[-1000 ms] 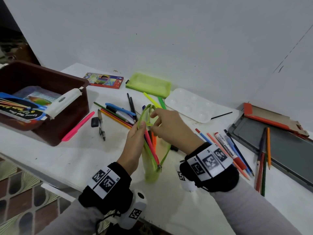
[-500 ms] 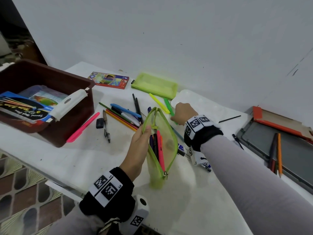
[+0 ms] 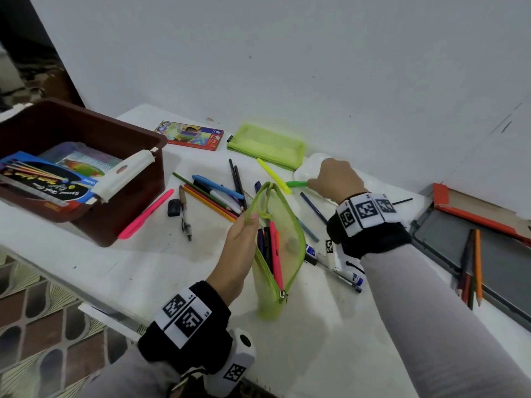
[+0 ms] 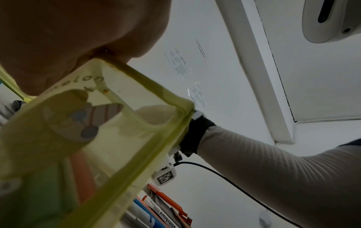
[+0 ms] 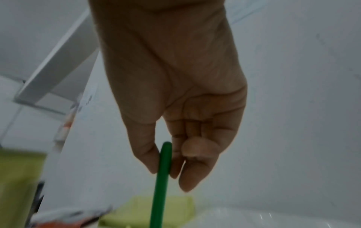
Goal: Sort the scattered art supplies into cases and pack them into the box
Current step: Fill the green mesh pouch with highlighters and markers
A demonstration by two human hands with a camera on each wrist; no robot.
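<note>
Left hand (image 3: 240,248) grip clamps the open translucent green mesh zip pouch (image 3: 283,245) upright; right hand (image 3: 334,179) grip pinches a green plastic pen (image 3: 296,184).

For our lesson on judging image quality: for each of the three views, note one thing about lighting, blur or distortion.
Head view: evenly lit and sharp, wide-angle bending at the edges. Left wrist view: dim, the left hand a dark mass gripping the green mesh pouch. Right wrist view: dim, the right hand pinching a green pen, the background smeared by blur.
</note>
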